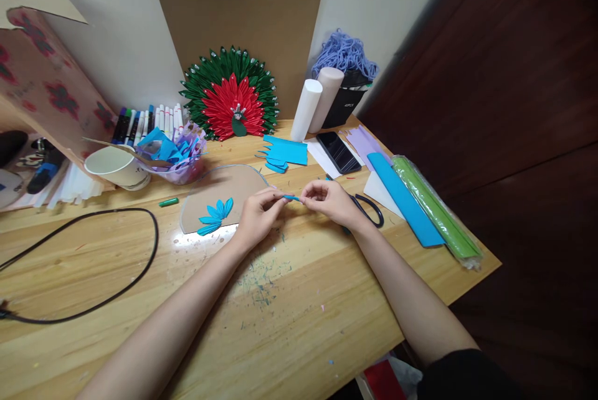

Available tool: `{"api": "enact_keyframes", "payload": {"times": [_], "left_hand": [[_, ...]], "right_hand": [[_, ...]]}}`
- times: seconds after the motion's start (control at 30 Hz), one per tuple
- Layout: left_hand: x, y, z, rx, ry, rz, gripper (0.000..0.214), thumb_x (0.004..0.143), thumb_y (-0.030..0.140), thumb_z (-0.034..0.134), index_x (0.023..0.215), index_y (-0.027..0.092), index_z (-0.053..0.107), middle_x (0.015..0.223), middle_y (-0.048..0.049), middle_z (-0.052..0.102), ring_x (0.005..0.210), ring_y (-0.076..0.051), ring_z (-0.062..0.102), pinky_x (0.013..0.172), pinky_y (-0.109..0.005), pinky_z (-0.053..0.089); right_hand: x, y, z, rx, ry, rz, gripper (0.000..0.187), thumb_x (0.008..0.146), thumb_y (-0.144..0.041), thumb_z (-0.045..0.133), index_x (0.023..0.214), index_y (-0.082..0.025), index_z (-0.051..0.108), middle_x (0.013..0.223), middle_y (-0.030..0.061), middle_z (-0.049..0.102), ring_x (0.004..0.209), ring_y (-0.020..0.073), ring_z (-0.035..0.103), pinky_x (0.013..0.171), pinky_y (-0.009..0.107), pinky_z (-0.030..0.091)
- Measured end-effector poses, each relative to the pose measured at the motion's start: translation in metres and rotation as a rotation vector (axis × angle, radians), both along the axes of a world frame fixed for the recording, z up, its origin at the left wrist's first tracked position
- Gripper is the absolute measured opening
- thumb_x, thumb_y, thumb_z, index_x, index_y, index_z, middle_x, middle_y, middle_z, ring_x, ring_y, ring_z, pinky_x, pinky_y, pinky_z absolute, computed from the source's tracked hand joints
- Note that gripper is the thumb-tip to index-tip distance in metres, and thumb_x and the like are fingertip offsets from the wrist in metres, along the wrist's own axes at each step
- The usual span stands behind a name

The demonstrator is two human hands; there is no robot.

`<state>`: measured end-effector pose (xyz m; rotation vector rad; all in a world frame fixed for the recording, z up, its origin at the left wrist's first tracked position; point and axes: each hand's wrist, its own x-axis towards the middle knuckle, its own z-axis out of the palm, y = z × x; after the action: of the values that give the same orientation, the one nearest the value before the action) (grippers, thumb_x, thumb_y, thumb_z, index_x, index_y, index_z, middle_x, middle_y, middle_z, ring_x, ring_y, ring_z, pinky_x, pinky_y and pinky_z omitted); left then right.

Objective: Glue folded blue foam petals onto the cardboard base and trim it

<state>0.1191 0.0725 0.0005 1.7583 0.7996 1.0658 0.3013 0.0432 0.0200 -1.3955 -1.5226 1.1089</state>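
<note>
Between my two hands, above the table, is a small narrow piece of blue crepe paper (291, 197). My left hand (260, 215) pinches its left end, and the fingertips of my right hand (331, 202) are closed on the right end. Left of my hands lies a cardboard piece (219, 188) with a rounded top, bearing a fan of several pleated blue petals (217, 214). Partly under my right hand, black-handled scissors (374, 210) rest on the wood. Farther back are a blue paper sheet with a cut, fringed edge (288, 151) and a few loose blue petals (276, 166).
A red and green pleated paper fan (233, 98) leans at the back. White rolls (307, 110), a phone (339, 152), a blue paper strip (404, 197) and a green packet (434, 210) stand or lie rightward. Leftward are a paper cup (109, 166), scrap bowl (180, 169) and black cable (156, 244).
</note>
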Motion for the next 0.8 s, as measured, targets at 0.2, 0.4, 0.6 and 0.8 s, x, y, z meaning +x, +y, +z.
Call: {"api": "enact_keyframes", "payload": {"times": [0.2,0.4,0.6,0.8], "left_hand": [[0.0,0.002,-0.003,-0.086,-0.032,0.008,0.019,0.081,0.026,0.055,0.077,0.016,0.07,0.075,-0.0048,0.066,0.073,-0.015,0.06,0.067,-0.025,0.046],[-0.001,0.002,-0.006,-0.189,-0.078,-0.024,0.023,0.082,0.032,0.053,0.081,0.016,0.069,0.08,-0.0055,0.066,0.079,-0.016,0.06,0.069,-0.026,0.047],[0.002,-0.001,-0.003,-0.251,-0.069,0.008,0.022,0.073,0.032,0.065,0.084,0.014,0.07,0.084,-0.0079,0.068,0.077,-0.017,0.061,0.07,-0.027,0.048],[0.004,0.0,-0.004,-0.272,-0.074,0.056,0.019,0.069,0.032,0.068,0.076,0.014,0.071,0.075,-0.0065,0.069,0.068,-0.015,0.061,0.064,-0.026,0.047]], "right_hand": [[-0.005,0.0,-0.002,0.073,-0.022,-0.057,0.018,0.07,-0.031,0.064,0.072,-0.014,0.059,0.067,0.0004,0.057,0.058,0.01,0.05,0.054,0.023,0.039],[-0.009,-0.002,-0.004,0.152,-0.064,-0.104,0.011,0.071,-0.025,0.062,0.072,-0.014,0.059,0.066,0.0004,0.058,0.058,0.0097,0.048,0.055,0.022,0.039],[-0.011,-0.003,-0.002,0.207,-0.12,-0.099,0.007,0.071,-0.022,0.061,0.071,-0.015,0.059,0.065,0.0,0.057,0.058,0.0098,0.049,0.053,0.022,0.039],[-0.013,-0.006,-0.001,0.313,-0.225,-0.092,0.004,0.072,-0.02,0.061,0.071,-0.016,0.059,0.066,0.0,0.058,0.059,0.0102,0.051,0.054,0.022,0.04]]}}
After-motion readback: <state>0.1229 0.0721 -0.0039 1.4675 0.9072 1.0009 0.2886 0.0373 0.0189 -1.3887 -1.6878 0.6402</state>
